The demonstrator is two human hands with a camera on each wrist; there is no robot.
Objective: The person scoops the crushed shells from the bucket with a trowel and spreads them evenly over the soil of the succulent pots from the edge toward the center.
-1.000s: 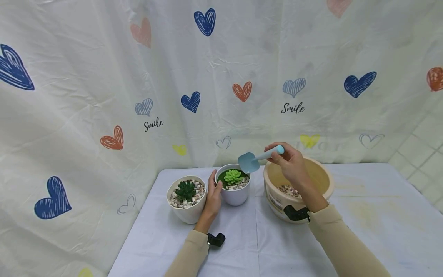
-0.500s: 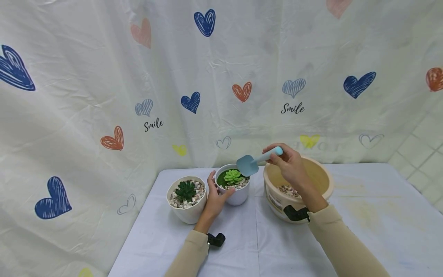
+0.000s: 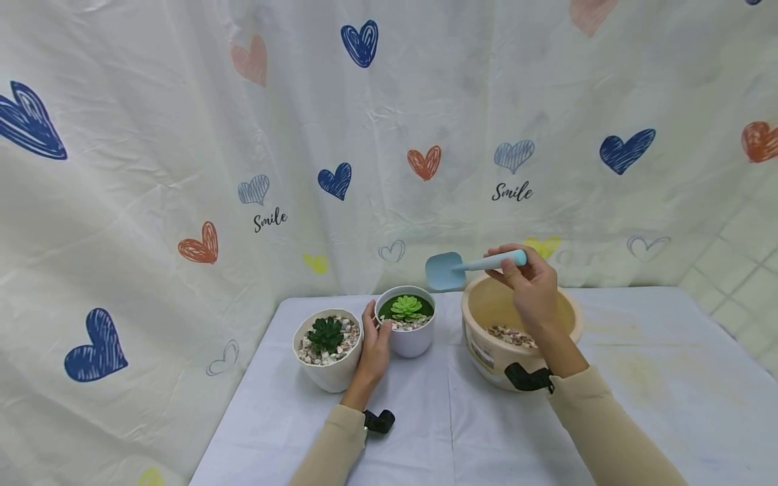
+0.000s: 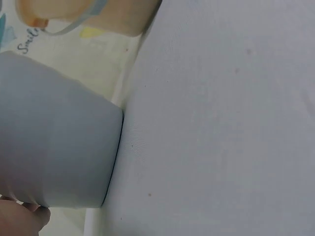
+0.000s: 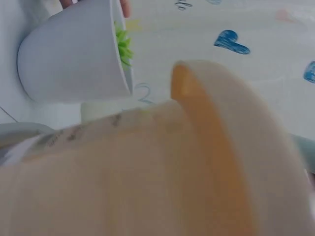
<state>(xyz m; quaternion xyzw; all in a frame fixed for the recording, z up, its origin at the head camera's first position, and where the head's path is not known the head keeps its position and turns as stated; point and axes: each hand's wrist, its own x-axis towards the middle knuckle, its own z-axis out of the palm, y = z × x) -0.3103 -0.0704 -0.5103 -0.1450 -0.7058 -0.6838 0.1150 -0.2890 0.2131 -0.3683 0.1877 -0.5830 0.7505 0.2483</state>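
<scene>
My right hand [image 3: 535, 290] grips a light blue hand trowel [image 3: 445, 271] by its handle, above the big beige pot [image 3: 525, 361]. The blade points left, apart from the small pot, and no stones show on it. My left hand [image 3: 373, 347] holds the left side of the small white flowerpot [image 3: 412, 343], fingers and thumb about its wall. A bright green succulent [image 3: 406, 308] stands in that pot, with pebbles [image 3: 413, 325] at the front and green cover behind. In the left wrist view, fingertips [image 4: 42, 216] touch a pot's wall.
At the left stands a cream pot [image 3: 331, 374] with a dark green succulent [image 3: 326, 334] among pebbles, close against my left hand. Loose pebbles [image 3: 509, 335] lie inside the beige pot. White cloth covers the table [image 3: 419, 432]; a heart-printed curtain [image 3: 462, 216] hangs behind.
The trowel has moved away from the small pot's rim, up and right, its blade turned more level. My left thumb reached across the pot's front, then drew back to its left edge.
</scene>
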